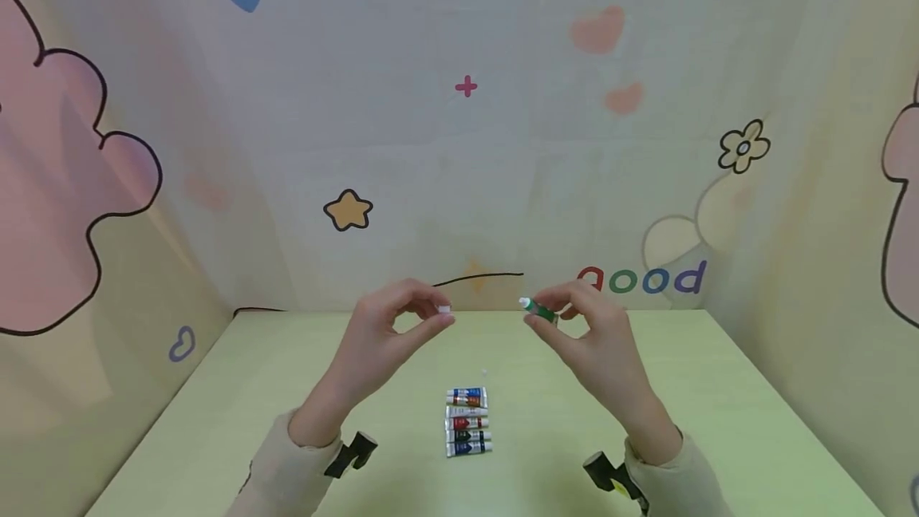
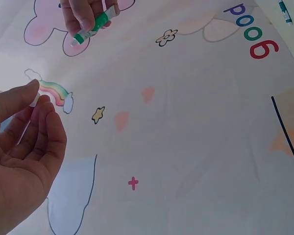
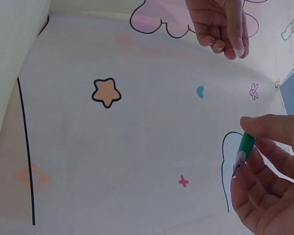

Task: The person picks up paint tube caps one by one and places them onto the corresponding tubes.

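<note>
In the head view, my left hand point(image 1: 391, 325) pinches a small white cap point(image 1: 444, 309) between thumb and fingertips; the cap also shows in the left wrist view point(image 2: 35, 101). Across a gap to the right, my right hand point(image 1: 585, 325) holds a small green paint tube point(image 1: 540, 310) between thumb and fingers, its white tip pointing left toward the cap. Both hands are raised above the table. In the right wrist view the green tube point(image 3: 246, 145) is tilted, and fingers partly hide it.
Several paint tubes point(image 1: 468, 424) with blue, red, black and white labels lie in a column on the pale yellow-green table point(image 1: 287, 389). A tiny white object point(image 1: 484, 372) lies beyond them. A printed cloth backdrop point(image 1: 402, 118) closes off the back and sides.
</note>
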A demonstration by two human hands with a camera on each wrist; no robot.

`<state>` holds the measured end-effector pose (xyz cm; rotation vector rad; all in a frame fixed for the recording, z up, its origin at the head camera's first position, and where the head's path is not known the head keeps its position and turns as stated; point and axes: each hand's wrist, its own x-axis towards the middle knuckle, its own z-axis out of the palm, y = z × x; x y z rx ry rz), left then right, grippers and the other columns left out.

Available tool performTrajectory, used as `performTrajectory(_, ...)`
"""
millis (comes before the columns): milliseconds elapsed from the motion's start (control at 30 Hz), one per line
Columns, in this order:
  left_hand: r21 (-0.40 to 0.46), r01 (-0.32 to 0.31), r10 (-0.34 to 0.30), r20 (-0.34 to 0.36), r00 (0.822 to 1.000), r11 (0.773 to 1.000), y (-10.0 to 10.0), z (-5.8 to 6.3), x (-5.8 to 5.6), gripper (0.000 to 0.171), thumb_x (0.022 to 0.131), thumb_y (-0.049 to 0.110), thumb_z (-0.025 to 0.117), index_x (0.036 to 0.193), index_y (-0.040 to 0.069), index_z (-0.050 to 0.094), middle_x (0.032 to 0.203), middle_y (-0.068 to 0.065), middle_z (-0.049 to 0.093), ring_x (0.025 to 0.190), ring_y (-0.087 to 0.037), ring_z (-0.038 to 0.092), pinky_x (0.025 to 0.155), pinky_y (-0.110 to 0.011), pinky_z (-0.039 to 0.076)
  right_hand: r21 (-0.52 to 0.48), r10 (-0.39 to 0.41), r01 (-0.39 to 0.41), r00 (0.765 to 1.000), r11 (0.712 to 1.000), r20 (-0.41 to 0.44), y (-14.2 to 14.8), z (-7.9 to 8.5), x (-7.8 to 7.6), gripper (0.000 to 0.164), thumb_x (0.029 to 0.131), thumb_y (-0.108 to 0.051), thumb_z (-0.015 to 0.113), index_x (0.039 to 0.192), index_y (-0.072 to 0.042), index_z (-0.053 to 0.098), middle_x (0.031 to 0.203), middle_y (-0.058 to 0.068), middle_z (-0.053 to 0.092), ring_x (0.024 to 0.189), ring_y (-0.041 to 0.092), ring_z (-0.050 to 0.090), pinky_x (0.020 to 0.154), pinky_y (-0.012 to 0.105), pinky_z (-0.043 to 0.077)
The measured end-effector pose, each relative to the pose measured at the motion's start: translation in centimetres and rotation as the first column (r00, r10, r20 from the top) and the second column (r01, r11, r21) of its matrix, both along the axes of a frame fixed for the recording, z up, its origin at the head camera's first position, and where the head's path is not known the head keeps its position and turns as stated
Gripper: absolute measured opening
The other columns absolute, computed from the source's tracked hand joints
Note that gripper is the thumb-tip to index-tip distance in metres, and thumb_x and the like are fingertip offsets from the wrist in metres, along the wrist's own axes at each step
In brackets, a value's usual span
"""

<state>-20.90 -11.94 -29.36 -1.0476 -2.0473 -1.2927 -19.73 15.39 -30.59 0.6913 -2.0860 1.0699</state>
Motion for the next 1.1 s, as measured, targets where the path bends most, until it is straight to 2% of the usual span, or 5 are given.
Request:
performTrajectory(233,0.020,0.008,-0.008,0.006,1.000,1.000,0.6,-1.5,1.0,0.013,0.091,0.013,0.076,0.104,0.017,0.072,0.090,0.009,0.069,0.082,-0.010,0.064,0.073,-0.028,0.052,0.028,0.081,-0.079,0.993,0.997,-0.089,-1.8,-1.2,1.6,0.028,0.081,-0.003,0.084,0.102,-0.016,0.072,0.097,-0.010,0.066,0.087,0.011,0.062,0.078,0.022,0.048)
performTrajectory(433,0.013,0.026,-0.026,-0.018,0.999,1.000,1.0,-2.1,1.7,0.014,0.091,0.013,0.077,0.104,0.017,0.073,0.091,0.008,0.069,0.083,-0.010,0.064,0.071,-0.028,0.053,0.076,0.144,-0.133,0.974,0.988,-0.172,-2.8,-1.7,2.1,0.034,0.077,0.002,0.085,0.103,-0.015,0.072,0.097,-0.006,0.065,0.081,0.011,0.060,0.075,0.021,0.050)
performTrajectory(667,-0.009,0.066,-0.066,-0.045,0.997,0.998,1.3,-2.4,1.8,0.016,0.089,0.010,0.078,0.104,0.015,0.073,0.091,0.008,0.069,0.082,-0.010,0.063,0.073,-0.028,0.054,0.121,0.222,-0.203,0.959,0.972,-0.177,-3.1,-2.0,2.1,0.030,0.080,0.003,0.082,0.104,-0.012,0.071,0.098,-0.003,0.064,0.081,0.011,0.060,0.075,0.020,0.051)
performTrajectory(967,-0.073,0.079,-0.082,-0.031,0.996,0.994,1.3,-2.8,1.9,0.011,0.092,0.015,0.076,0.102,0.018,0.073,0.095,0.011,0.070,0.084,-0.007,0.062,0.074,-0.029,0.054,0.180,0.219,-0.177,0.942,0.968,-0.254,-3.6,-2.6,2.0,0.018,0.087,-0.007,0.079,0.102,-0.012,0.073,0.097,-0.002,0.064,0.085,0.013,0.061,0.076,0.020,0.050)
performTrajectory(1100,-0.090,0.061,-0.062,0.001,0.998,0.994,1.3,-3.0,2.1,0.010,0.092,0.017,0.076,0.102,0.019,0.073,0.093,0.012,0.069,0.085,-0.007,0.062,0.073,-0.028,0.053,0.197,0.212,-0.163,0.942,0.967,-0.261,-3.9,-2.8,1.9,0.024,0.081,-0.003,0.083,0.101,-0.012,0.073,0.096,-0.001,0.064,0.084,0.013,0.060,0.075,0.020,0.050)
